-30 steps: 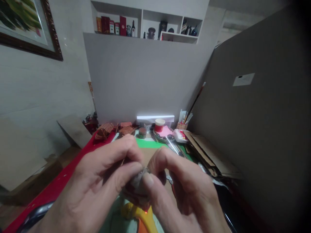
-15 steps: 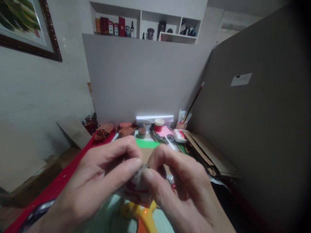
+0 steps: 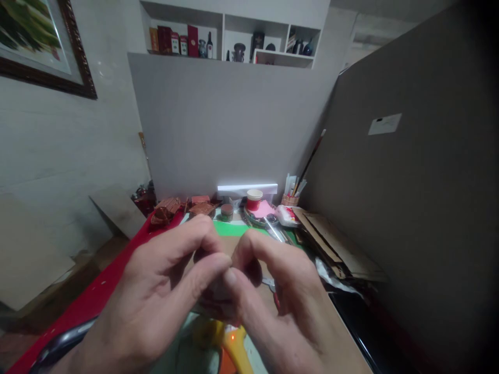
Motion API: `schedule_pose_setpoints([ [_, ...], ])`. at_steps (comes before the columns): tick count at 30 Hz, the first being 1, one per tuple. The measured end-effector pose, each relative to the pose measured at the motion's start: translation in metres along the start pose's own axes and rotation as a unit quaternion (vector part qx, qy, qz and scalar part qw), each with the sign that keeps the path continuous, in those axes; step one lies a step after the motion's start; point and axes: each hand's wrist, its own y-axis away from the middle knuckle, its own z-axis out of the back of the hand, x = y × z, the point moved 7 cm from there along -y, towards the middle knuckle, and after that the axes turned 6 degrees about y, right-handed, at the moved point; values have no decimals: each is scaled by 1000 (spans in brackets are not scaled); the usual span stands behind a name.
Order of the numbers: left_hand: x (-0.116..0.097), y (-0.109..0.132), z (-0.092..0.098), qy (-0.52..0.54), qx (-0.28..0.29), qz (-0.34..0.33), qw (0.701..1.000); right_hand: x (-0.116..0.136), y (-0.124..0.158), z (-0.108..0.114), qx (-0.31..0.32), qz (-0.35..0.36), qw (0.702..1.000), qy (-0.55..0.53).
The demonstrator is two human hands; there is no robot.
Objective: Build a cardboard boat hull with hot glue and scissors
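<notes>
In the middle of the view, my left hand (image 3: 156, 291) and my right hand (image 3: 273, 296) meet, thumbs and index fingers pinched together tip to tip. Between and below the thumbs shows part of a small pale item with dark red markings (image 3: 218, 297). Both hands appear to grip its upper edge, though the fingers hide most of it and its kind cannot be made out. Under the hands lies a yellow and orange glue gun (image 3: 236, 348) with a small red light lit. Scissors (image 3: 268, 282) with red handles lie partly hidden behind my right hand.
Brown woven pieces (image 3: 166, 210), a small round tin (image 3: 226, 211) and a red and white paper cup (image 3: 254, 199) stand along the back. To the right are stacked cardboard pieces (image 3: 323, 239) and a holder with brushes (image 3: 290, 199). Grey panels (image 3: 234, 119) enclose the back and right.
My fingertips have drawn closer together and cover the grey top of the pale item, which showed between them before. The view has shifted slightly.
</notes>
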Motion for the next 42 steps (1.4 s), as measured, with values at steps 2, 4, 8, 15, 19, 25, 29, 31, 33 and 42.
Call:
schedule_pose_setpoints([
  [2, -1, 2, -2, -3, 7, -4, 1000, 0, 1, -2, 22, 16, 999, -20],
  [4, 0, 5, -2, -11, 13, 5, 1000, 1, 3, -2, 42, 42, 997, -45],
  [8, 3, 7, 0, -16, 4, 10, 1000, 4, 6, -1, 62, 76, 993, -60],
  [15, 18, 1, -5, 142, 9, 83, 986, -4, 1, -6, 65, 60, 994, -59],
  [19, 17, -4, 1, 135, -43, 62, 988, -10, -9, -16, 114, 23, 988, -100],
  [25, -6, -3, 15, -104, -47, -81, 990, -16, -15, -22, 159, -13, 970, -181],
  [29, -8, -2, 11, -97, 33, -98, 990, -16, -14, -27, 201, -17, 953, -225],
  [31, -6, -3, 6, -31, 88, -78, 993, -15, -13, -28, 212, -17, 948, -237],
  [33, -2, -5, 3, 36, 110, -34, 993, -13, -12, -28, 221, -14, 944, -246],
  [42, 6, -13, 33, 76, -122, 33, 989, -16, -16, -15, 150, 16, 957, -249],
])
